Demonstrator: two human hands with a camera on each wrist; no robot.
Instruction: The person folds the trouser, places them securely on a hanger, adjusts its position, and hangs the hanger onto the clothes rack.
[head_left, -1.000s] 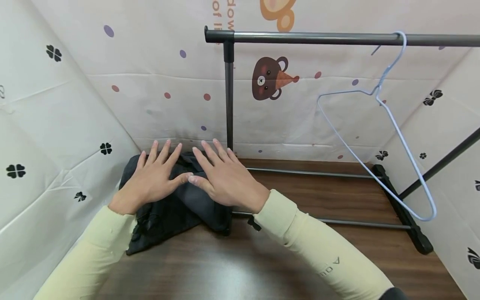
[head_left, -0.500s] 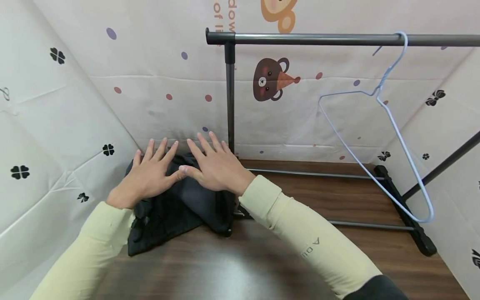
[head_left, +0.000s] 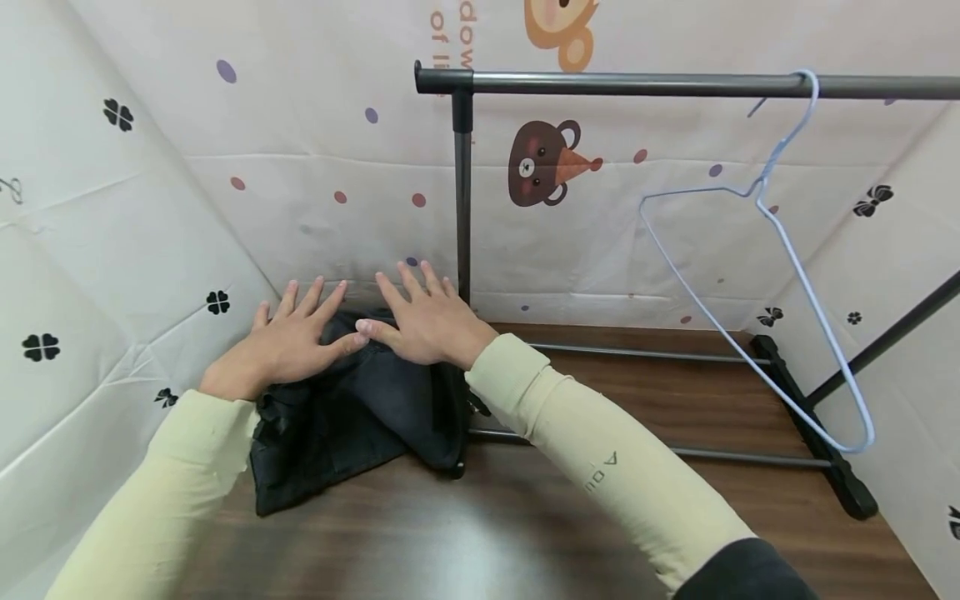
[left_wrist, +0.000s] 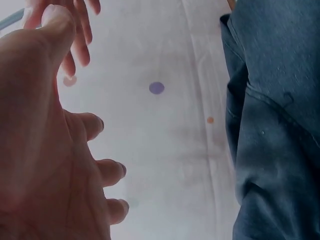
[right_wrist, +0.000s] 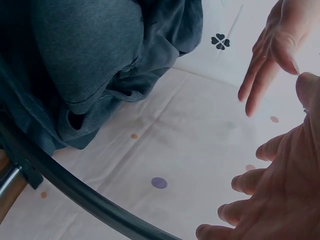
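A crumpled dark garment (head_left: pixel 360 425) lies in a heap on the wooden surface at the left. My left hand (head_left: pixel 281 354) is over its far left part, palm down, fingers straight and spread. Beside it my right hand (head_left: pixel 435 325) spreads its fingers the same way, over the garment's far right part. The two thumb tips meet or overlap in the head view. In the left wrist view a gap shows between my palm and the garment (left_wrist: pixel 280 125). The right wrist view likewise has the garment (right_wrist: pixel 95 60) apart from my hand. Neither hand holds anything.
A metal clothes rack (head_left: pixel 637 84) stands at the right, its upright post (head_left: pixel 463 200) just beyond my right hand. From its bar hangs a light blue wire hanger (head_left: pixel 806 275). Printed white sheets (head_left: pixel 360 225) wall in the back and sides.
Both hands have drifted left and slightly toward the back, the right one more, baring more of the garment's near part. The garment and the hanger stay in place.
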